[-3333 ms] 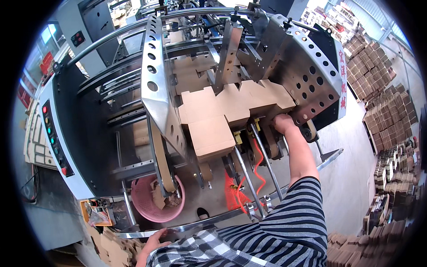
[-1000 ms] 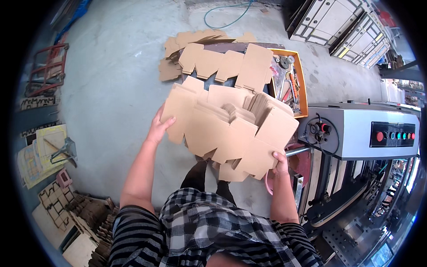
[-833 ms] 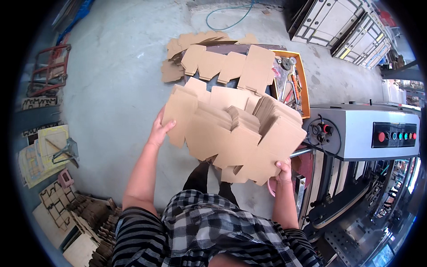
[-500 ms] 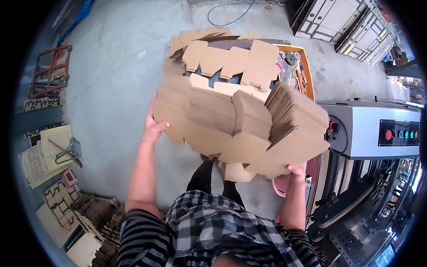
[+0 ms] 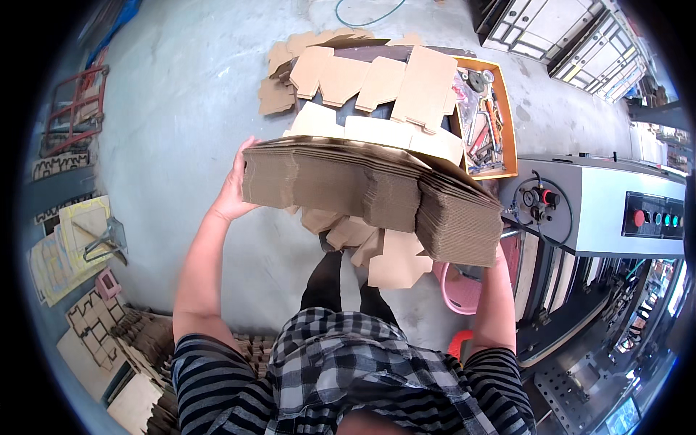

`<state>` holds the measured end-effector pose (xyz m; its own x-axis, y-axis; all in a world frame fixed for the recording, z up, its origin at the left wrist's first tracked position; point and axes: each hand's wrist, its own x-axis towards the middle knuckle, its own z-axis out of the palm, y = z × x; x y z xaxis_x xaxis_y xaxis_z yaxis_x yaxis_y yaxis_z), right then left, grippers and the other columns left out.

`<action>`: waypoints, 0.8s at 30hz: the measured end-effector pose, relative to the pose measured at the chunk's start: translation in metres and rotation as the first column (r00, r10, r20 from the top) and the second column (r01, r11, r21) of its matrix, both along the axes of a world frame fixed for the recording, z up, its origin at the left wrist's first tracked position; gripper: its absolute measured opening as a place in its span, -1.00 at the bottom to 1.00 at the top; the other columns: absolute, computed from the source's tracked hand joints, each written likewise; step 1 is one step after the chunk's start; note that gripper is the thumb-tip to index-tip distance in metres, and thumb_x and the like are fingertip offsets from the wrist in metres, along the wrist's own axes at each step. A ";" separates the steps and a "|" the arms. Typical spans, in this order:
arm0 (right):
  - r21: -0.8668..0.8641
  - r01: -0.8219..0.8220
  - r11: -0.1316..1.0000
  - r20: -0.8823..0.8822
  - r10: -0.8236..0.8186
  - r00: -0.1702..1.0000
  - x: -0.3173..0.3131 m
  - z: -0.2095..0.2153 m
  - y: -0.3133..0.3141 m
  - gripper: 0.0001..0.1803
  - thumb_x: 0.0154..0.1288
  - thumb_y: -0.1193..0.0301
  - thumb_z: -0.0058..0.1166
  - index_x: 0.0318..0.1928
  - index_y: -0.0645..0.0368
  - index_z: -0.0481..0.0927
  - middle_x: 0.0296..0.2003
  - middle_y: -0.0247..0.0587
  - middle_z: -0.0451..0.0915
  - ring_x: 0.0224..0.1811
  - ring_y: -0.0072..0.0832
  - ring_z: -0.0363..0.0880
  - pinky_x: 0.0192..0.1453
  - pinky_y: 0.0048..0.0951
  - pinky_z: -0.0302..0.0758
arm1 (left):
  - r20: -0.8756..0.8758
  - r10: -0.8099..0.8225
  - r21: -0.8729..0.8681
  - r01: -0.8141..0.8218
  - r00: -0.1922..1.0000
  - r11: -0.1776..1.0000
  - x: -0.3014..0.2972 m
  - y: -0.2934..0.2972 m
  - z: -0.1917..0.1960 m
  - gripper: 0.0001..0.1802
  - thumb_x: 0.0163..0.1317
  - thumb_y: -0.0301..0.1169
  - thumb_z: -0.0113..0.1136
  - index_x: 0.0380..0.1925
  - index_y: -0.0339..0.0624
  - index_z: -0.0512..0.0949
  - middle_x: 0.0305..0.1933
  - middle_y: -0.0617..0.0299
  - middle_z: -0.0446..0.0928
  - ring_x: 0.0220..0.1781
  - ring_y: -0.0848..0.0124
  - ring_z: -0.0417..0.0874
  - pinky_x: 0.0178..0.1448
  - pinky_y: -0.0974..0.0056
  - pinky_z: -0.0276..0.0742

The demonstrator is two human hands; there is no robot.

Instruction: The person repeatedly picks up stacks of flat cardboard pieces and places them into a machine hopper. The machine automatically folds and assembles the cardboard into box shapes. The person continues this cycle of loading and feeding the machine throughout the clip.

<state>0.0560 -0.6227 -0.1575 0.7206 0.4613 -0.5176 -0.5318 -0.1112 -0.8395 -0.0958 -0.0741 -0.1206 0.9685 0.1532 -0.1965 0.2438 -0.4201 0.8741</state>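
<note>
A thick stack of brown die-cut cardboard sheets is held up in front of me, its layered edges facing me. My left hand grips the stack's left end, fingers along the outer side. At the right end my right hand holds it too; most of that hand is hidden behind the cardboard. Beyond the stack, more flat cardboard blanks lie spread on a low surface. Below the held stack, further loose blanks show near my feet.
An orange-edged tray of tools sits beyond the stack, to the right. A grey machine with coloured buttons stands close on my right, with a pink stool beside it. Wooden die boards and a red metal frame are at left.
Both hands have tilted the cardboard stack, so its layered edges now face me instead of the flat face. My left hand has shifted slightly up and left.
</note>
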 end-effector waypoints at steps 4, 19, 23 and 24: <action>-0.205 -0.131 0.970 0.333 0.195 0.923 0.011 0.049 0.055 -0.13 0.07 0.36 0.26 0.37 0.15 0.13 0.24 -0.06 0.32 0.28 -0.20 0.30 0.38 -0.28 0.23 | -0.004 -0.096 0.086 0.096 0.995 0.992 -0.007 0.013 -0.001 0.39 -0.40 -0.32 0.60 0.43 0.04 -0.16 0.47 0.11 0.04 0.48 0.10 0.09 0.51 0.09 0.07; -0.210 -0.134 0.968 0.203 0.178 0.963 0.021 0.053 0.060 -0.34 0.10 0.39 0.23 0.22 0.30 0.33 0.10 -0.11 0.50 0.11 -0.39 0.48 0.25 -0.41 0.37 | -0.204 -0.419 0.643 0.444 0.885 0.624 0.071 -0.129 0.083 0.36 -0.46 -0.09 0.57 0.39 -0.22 -0.01 0.45 0.02 0.07 0.50 0.04 -0.03 0.55 -0.03 -0.24; -0.340 -0.202 0.919 0.389 0.333 0.859 0.021 0.046 0.052 -0.28 0.00 0.34 0.29 0.21 0.28 0.36 0.06 -0.10 0.52 0.10 -0.36 0.49 0.22 -0.40 0.38 | -0.340 -0.395 0.639 0.518 0.854 0.569 0.086 -0.143 0.060 0.26 -0.34 -0.14 0.52 0.37 -0.28 0.00 0.37 0.02 0.16 0.41 0.11 0.14 0.53 -0.04 -0.17; -0.455 -0.231 0.860 0.475 0.454 0.753 0.022 0.044 0.048 -0.25 -0.05 0.32 0.32 0.20 0.26 0.37 0.04 -0.10 0.53 0.10 -0.34 0.49 0.22 -0.38 0.39 | -0.337 -0.366 0.664 0.495 0.867 0.560 0.086 -0.150 0.056 0.24 -0.33 -0.15 0.51 0.36 -0.31 0.01 0.34 0.02 0.18 0.38 0.13 0.17 0.53 -0.03 -0.17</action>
<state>0.0777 -0.5750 -0.1137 0.7547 0.6036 -0.2570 0.1418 -0.5325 -0.8344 -0.0095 -0.2243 -0.0649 0.9263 -0.1230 -0.3563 -0.0441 -0.9741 0.2219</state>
